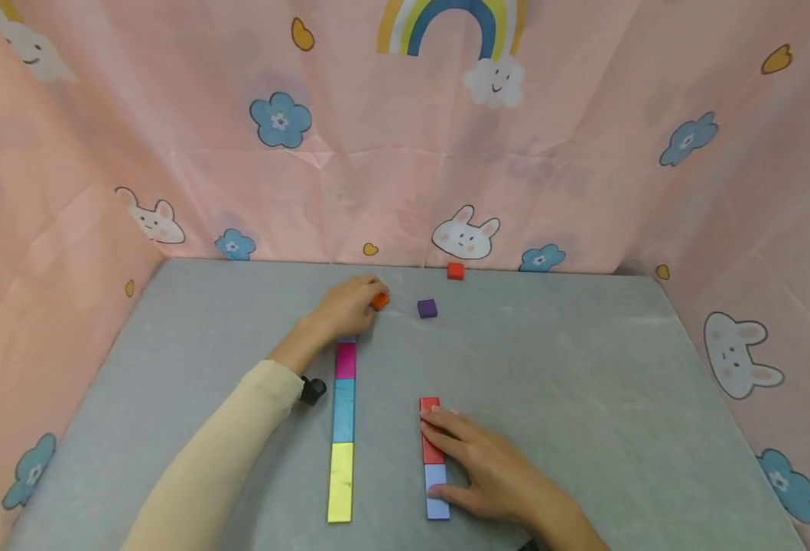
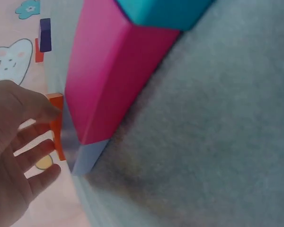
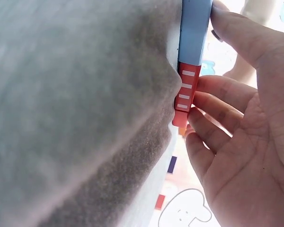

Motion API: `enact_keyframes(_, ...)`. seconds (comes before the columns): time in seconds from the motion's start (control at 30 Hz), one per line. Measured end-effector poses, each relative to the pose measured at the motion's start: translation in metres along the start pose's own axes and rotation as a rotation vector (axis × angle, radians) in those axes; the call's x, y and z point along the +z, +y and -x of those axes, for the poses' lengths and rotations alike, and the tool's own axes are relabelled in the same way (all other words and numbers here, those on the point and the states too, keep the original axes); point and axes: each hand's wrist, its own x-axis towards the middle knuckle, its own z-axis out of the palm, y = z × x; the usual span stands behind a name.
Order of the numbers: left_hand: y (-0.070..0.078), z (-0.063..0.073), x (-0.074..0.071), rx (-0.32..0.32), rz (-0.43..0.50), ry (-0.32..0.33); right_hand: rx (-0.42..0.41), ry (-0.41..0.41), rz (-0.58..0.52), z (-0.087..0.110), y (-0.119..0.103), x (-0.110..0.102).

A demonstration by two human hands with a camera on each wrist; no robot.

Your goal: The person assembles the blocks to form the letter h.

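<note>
At the far end of the left-hand row, my left hand (image 1: 351, 306) holds an orange block (image 1: 380, 301) between thumb and fingers. In the left wrist view the thumb lies against that orange block (image 2: 56, 124), beside a pale purple block (image 2: 87, 156). The same row has a magenta block (image 1: 346, 360), a blue block (image 1: 343, 411) and a yellow block (image 1: 340, 482). My right hand (image 1: 497, 474) rests on a shorter row, its fingers extended over red blocks (image 1: 434, 451) and its thumb touching a light blue block (image 1: 437, 505). White dashes mark one red block's side (image 3: 187, 85).
A purple block (image 1: 427, 308) lies right of the left hand. Behind it, a small red block (image 1: 456, 271) stands close to the pink patterned curtain (image 1: 349, 191). The grey tabletop (image 1: 570, 367) extends to both sides of the rows.
</note>
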Motion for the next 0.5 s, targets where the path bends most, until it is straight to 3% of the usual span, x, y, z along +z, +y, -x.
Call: enact_keyframes(0.5, -0.001, -0.0098, -0.0015, 0.015, -0.08, -0.032, -0.005, -0.006, 0.0, 0.0014, -0.0009, -0.0034)
